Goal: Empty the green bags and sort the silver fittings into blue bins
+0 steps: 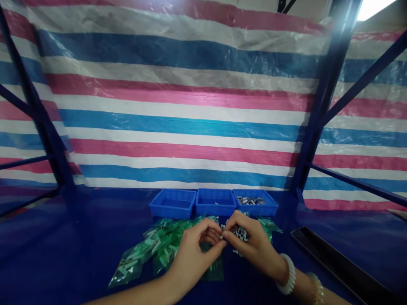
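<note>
My left hand (200, 243) and my right hand (249, 237) meet fingertip to fingertip above the blue table. Each is closed in a pinch, thumb against fingers. A small pale piece seems to sit between the fingertips, too small to name. Just behind and below my right hand lies a pile of small shiny metal parts (241, 233), partly hidden by the fingers. Clear bags with green and whitish strips (165, 241) spread under and to the left of my left hand. White coiled bands (288, 274) circle my right wrist.
Three blue bins stand in a row behind the bags: the left bin (173, 210), the middle bin (216, 209) with a tiny piece, and the right bin (259, 210) holding metal parts. A long dark flat object (337, 264) lies at right. Blue metal posts (321, 106) frame a striped sheet (190, 101).
</note>
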`<state>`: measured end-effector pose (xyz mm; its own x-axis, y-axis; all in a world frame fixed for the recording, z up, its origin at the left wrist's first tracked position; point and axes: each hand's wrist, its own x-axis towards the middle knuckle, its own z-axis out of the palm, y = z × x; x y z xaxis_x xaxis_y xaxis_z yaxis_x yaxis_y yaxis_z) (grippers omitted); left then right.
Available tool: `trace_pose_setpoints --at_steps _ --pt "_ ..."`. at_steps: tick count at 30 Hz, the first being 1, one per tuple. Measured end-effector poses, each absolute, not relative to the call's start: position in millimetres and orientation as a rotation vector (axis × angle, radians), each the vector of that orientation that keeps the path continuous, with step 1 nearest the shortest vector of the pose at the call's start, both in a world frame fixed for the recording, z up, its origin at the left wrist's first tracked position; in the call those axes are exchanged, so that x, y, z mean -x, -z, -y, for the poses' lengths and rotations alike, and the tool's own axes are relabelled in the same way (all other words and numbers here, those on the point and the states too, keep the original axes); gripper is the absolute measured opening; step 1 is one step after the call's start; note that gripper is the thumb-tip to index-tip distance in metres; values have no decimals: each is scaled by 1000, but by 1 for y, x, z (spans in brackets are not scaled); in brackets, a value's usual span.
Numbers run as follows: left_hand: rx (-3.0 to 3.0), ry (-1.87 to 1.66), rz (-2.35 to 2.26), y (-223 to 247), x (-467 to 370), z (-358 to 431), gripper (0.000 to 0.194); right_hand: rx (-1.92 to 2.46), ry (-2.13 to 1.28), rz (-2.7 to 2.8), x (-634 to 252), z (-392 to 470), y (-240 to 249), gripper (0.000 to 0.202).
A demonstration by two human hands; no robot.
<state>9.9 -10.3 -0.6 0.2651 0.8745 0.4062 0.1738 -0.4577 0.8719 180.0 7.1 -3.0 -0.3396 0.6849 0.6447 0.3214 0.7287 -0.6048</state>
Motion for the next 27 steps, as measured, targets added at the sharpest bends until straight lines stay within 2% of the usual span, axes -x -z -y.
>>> trace_pose_setpoints --at_steps 2,7,10,14,18,23,27 --pt "-1866 -1235 -966 1 -10 12 3 796 -486 1937 -178 -5 4 16" --pt "-1951 -1261 -989 -7 -7 1 9 799 -530 1959 -185 -10 1 35" --pt "-2077 -1351 -1012 -23 -6 -28 9 870 -471 1971 -197 -19 -5 29" --pt "-2273 -1326 -1054 -39 -14 -86 9 872 -365 2378 -208 -27 -7 2" --pt "-2330 -1211 -1114 -34 -23 -123 15 906 -252 2646 -208 -27 0 18" --pt "-2333 -1222 -1145 -26 -17 -106 20 832 -199 2685 -202 -24 7 24" --pt "-2298 -1268 -1109 -25 -7 -63 17 754 -332 2490 -201 -23 1 21"
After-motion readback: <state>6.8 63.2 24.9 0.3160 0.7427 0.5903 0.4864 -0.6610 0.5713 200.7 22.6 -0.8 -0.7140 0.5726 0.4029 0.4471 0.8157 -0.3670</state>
